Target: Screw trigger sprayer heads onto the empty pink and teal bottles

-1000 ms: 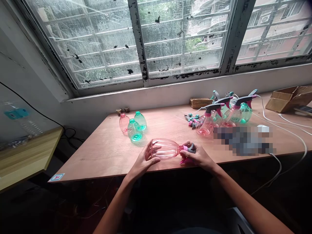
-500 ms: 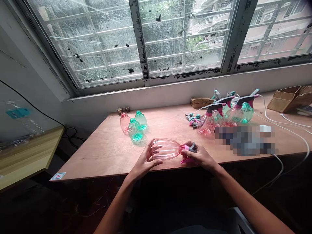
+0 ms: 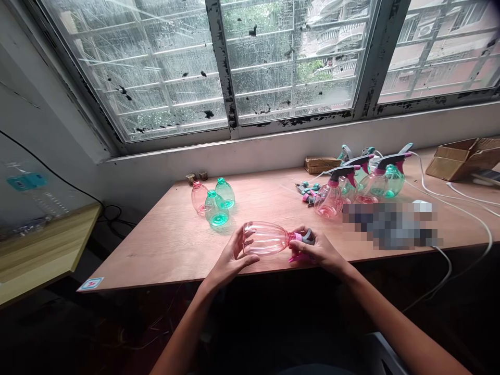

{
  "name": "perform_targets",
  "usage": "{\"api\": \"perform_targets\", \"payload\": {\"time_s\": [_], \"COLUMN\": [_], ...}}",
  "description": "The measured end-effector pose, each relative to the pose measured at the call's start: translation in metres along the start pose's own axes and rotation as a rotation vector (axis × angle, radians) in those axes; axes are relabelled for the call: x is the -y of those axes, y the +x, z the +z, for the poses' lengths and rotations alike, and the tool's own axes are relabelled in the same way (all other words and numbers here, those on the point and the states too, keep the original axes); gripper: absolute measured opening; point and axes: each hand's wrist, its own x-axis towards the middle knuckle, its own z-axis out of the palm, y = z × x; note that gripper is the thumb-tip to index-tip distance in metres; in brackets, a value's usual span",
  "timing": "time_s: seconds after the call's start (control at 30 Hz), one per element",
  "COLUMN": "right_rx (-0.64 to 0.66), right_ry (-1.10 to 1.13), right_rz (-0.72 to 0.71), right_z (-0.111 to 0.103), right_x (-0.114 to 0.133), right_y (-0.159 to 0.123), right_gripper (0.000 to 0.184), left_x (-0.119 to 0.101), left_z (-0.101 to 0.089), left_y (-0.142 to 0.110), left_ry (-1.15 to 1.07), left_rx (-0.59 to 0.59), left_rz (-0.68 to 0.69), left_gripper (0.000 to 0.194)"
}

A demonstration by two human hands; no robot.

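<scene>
A clear pink spray bottle (image 3: 267, 238) lies sideways in the air over the table's front edge, its base to the left. My left hand (image 3: 237, 252) is wrapped round the base end. At the neck, my right hand (image 3: 312, 247) is closed on the grey and pink spray head (image 3: 308, 237), whose pink trigger points down toward me. The fingers hide part of the head. Beyond my left hand stand two green bottles (image 3: 217, 211) and a pink bottle (image 3: 199, 197), upright and without spray heads.
Several bottles with spray heads (image 3: 328, 200) stand upright at the right, beside a pile of loose spray heads (image 3: 309, 194). A blurred patch (image 3: 390, 224) lies in front of them. White cables (image 3: 461, 200) and a cardboard box (image 3: 461, 159) are at the far right.
The view has shifted very slightly. Both hands keep the same grip on the pink spray bottle, and nothing else has visibly moved.
</scene>
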Motion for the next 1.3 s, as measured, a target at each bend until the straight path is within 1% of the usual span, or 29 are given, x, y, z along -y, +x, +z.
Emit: {"api": "perform_targets", "payload": {"time_s": [0.07, 0.17, 0.23, 0.3, 0.4, 0.47, 0.57, 0.6, 0.73, 0.87, 0.93, 1.07, 1.13, 1.3], "right_rx": [0.007, 0.018, 0.025, 0.028, 0.026, 0.026, 0.035, 0.037, 0.048, 0.044, 0.04, 0.041, 0.038, 0.041], "right_ry": [-0.002, -0.011, -0.022, -0.028, -0.014, -0.003, 0.0, -0.002, 0.019, 0.037, 0.037, 0.021, 0.015, 0.036], "right_rz": [-0.021, -0.062, -0.069, -0.059, -0.047, -0.037, -0.032, -0.036, -0.041, 0.002, 0.018, -0.014, -0.029, 0.016], "right_z": [-0.0009, -0.0028, -0.0035, -0.0036, -0.003, -0.0026, -0.0028, -0.0031, -0.0043, -0.0038, -0.0031, -0.0027, -0.0029, -0.0027], "right_x": [-0.0009, -0.0022, -0.0026, -0.0026, -0.0022, -0.002, -0.0025, -0.003, -0.0054, -0.0056, -0.0047, -0.0031, -0.003, -0.0039], "right_y": [0.0012, 0.0029, 0.0032, 0.0028, 0.0018, 0.0014, 0.0018, 0.0022, 0.0034, 0.0021, 0.0012, 0.0014, 0.0021, 0.0014], "right_gripper": [0.045, 0.041, 0.039, 0.039, 0.04, 0.042, 0.042, 0.041, 0.039, 0.041, 0.042, 0.041, 0.04, 0.041], "left_x": [-0.0003, -0.0021, -0.0032, -0.0033, -0.0014, 0.0004, 0.0013, 0.001, -0.0014, -0.0005, 0.0005, -0.0007, -0.0025, -0.0038], "left_z": [0.0, 0.0006, 0.001, 0.0013, 0.0016, 0.0021, 0.0029, 0.003, 0.0021, -0.0003, -0.0007, 0.0009, 0.0018, 0.0012], "left_y": [-0.0001, -0.0018, -0.0033, -0.0044, -0.0042, -0.0028, -0.0006, -0.0004, -0.002, -0.0035, -0.0027, -0.001, -0.0015, -0.0037], "left_ry": [-0.004, -0.005, 0.0, 0.008, 0.038, 0.047, 0.049, 0.056, 0.09, 0.027, -0.008, 0.027, 0.044, 0.046], "left_rx": [0.001, 0.006, 0.017, 0.024, 0.006, -0.017, -0.034, -0.03, -0.012, -0.024, -0.043, -0.035, -0.023, -0.024], "left_rz": [-0.015, -0.051, -0.065, -0.06, -0.033, -0.012, 0.023, 0.031, 0.034, -0.083, -0.125, -0.053, -0.033, -0.074], "left_gripper": [0.08, 0.093, 0.098, 0.1, 0.108, 0.107, 0.093, 0.091, 0.094, 0.103, 0.103, 0.092, 0.096, 0.106]}}
